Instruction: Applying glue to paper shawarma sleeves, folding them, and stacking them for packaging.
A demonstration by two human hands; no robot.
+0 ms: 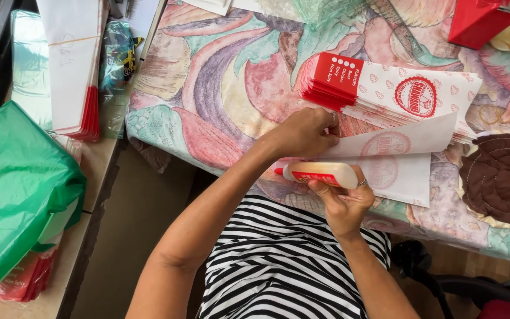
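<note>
The right hand is wrapped tight around a white glue bottle with a red tip. The bottle lies on its side, and the tip points to the left. The left hand is closed on the edge of a thin white paper sheet, with the fingers pinching it and lifting it a little. The two hands are close, one just above the other, but they do not touch.

The sheet lies on a table with a cloth full of pink, purple and green swirls. Just behind the sheet is a stack of paper bags, white with red ends, fanned out like steps. More flat bags lie far off to the left, near a green plastic bag. A brown round mat sits at the right edge.

To glue well, the left hand should hold the flap up and keep it very still, so the paper does not slip or crease. The red tip should come right down to the edge of the paper. A soft squeeze is best, I think. Too hard a squeeze could make a big blob that soaks through the thin sheet and sticks it to the one below. A thin line along the edge looks like enough. The bottle should stay low, so no drips land on the cloth.
</note>
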